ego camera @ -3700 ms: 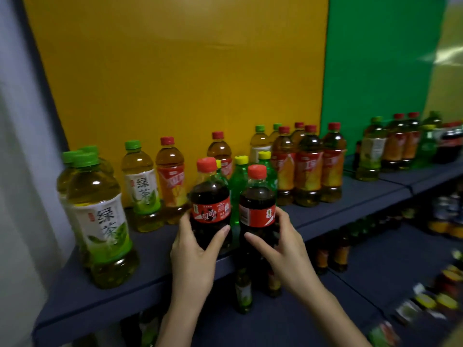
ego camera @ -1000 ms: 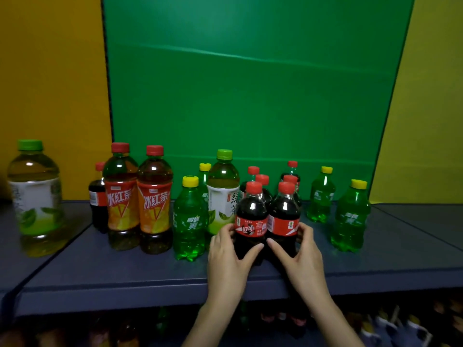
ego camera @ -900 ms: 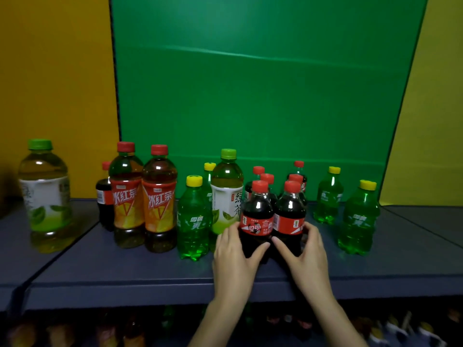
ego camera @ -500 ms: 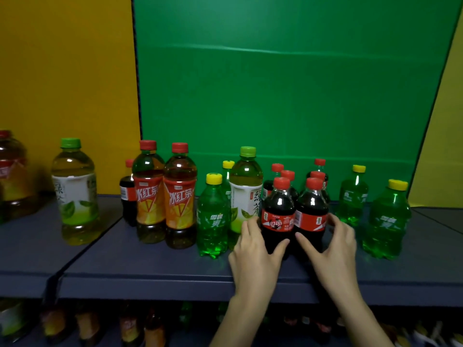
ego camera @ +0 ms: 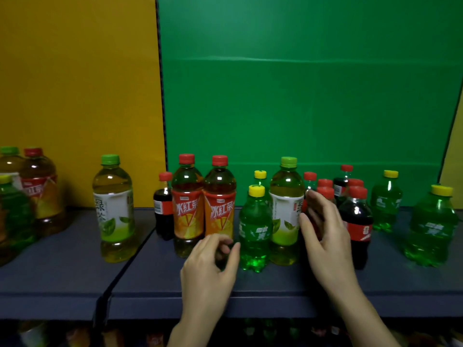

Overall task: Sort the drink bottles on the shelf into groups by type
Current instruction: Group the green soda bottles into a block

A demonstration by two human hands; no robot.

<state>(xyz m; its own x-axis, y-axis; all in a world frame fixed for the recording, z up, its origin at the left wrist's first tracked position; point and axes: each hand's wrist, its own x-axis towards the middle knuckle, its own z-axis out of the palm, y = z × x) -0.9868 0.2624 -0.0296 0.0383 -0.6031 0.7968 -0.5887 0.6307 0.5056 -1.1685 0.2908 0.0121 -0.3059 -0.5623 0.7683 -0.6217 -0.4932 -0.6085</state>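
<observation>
Mixed drink bottles stand on a dark blue shelf. Several red-capped cola bottles cluster right of centre. Left of them stand a green tea bottle, a yellow-capped green soda, two orange-labelled iced tea bottles and a small cola. My right hand hovers with relaxed fingers in front of the cola cluster, beside the green tea bottle, holding nothing. My left hand hangs loosely curled and empty in front of the iced tea and the green soda.
Another green tea bottle stands alone further left, with an iced tea and more bottles at the left edge. Two green sodas stand at the right. Yellow and green panels back the shelf. Dim bottles sit on a lower shelf.
Both hands have let go of the two front cola bottles, which now stand in the cluster. The hands have shifted left, and the view has panned left.
</observation>
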